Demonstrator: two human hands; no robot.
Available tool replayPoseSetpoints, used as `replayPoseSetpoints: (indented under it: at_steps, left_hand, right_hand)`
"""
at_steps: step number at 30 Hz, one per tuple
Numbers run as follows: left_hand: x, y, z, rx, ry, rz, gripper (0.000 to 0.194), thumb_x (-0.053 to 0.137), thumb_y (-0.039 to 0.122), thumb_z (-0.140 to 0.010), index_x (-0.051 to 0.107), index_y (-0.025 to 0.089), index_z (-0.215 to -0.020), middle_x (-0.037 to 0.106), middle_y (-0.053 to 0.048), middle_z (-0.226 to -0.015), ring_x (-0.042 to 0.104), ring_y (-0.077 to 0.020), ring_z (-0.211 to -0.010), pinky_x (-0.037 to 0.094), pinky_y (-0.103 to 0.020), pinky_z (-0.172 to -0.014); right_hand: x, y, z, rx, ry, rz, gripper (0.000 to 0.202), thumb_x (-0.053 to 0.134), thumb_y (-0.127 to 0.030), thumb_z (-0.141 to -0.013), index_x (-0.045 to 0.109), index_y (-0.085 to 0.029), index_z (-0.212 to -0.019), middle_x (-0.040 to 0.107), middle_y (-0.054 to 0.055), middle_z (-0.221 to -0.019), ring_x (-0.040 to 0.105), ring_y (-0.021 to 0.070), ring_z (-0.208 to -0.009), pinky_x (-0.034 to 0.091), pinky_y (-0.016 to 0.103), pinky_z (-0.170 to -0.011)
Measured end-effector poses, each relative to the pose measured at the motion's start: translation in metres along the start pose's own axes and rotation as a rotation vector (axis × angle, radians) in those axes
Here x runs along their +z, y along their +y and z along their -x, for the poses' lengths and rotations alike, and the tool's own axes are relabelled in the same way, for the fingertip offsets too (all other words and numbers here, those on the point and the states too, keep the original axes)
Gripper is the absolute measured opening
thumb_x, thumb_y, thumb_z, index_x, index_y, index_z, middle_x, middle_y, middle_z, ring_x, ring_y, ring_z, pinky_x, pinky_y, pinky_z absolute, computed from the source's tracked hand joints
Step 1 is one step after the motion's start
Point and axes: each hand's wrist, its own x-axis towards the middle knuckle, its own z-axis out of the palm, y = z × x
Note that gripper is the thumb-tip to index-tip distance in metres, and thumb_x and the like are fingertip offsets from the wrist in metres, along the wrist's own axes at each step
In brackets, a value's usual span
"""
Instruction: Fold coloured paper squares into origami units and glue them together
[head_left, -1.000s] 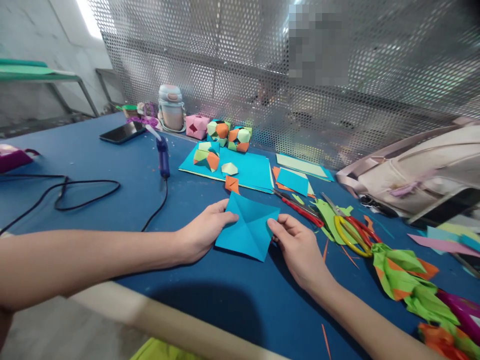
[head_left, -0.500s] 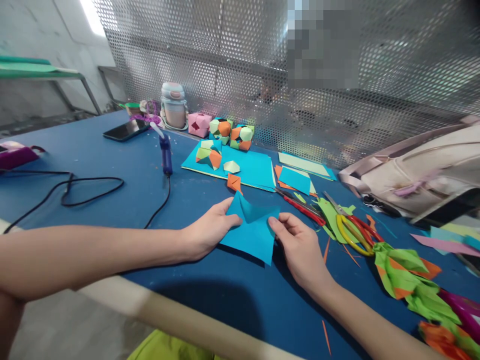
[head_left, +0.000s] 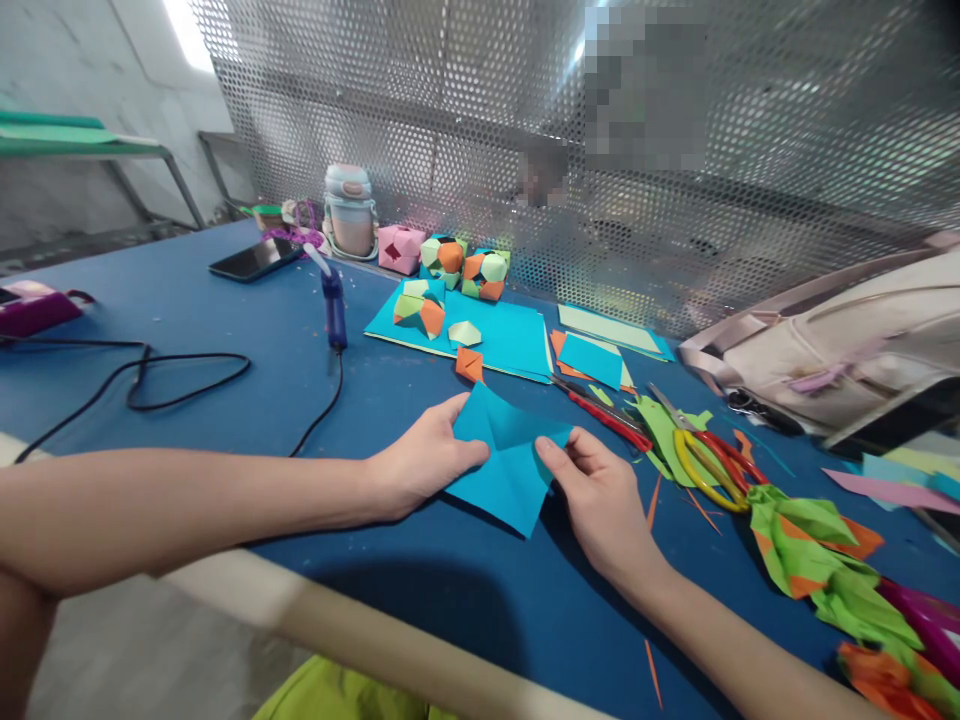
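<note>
Between my two hands is a square sheet of blue paper, creased across its middle and held just above the table. My left hand grips its left side, thumb on top and fingers hidden beneath. On the right side, my right hand pinches the edge between thumb and fingers. Just beyond the sheet lies a small folded orange paper piece. Behind that, a pale folded piece and a part-built multicolour paper shape rest on a stack of blue sheets.
A glue gun stands left with its cable, near a phone. Finished paper balls and a bottle line the perforated metal screen. To the right are red-handled scissors, yellow-handled scissors, scraps and a bag.
The blue sheet has flattened somewhat, its raised fold opening out, and its near corner has shifted slightly left. Both hands keep their hold in nearly the same places.
</note>
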Motion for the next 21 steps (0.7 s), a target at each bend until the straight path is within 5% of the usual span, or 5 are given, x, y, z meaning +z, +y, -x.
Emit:
replayPoseSetpoints:
  at_steps: [21]
  left_hand:
    - [0.0026, 0.0017, 0.0029, 0.032, -0.039, -0.064, 0.040, 0.049, 0.002, -0.065, 0.056, 0.015, -0.102, 0.059, 0.004, -0.068, 0.051, -0.0075, -0.055, 0.043, -0.018, -0.052]
  right_hand:
    - [0.0003, -0.0014, 0.0011, 0.015, -0.019, -0.076, 0.024, 0.062, -0.043, -0.077, 0.057, -0.020, -0.074, 0.057, -0.002, -0.066, 0.050, 0.0125, -0.060, 0.043, 0.024, -0.055]
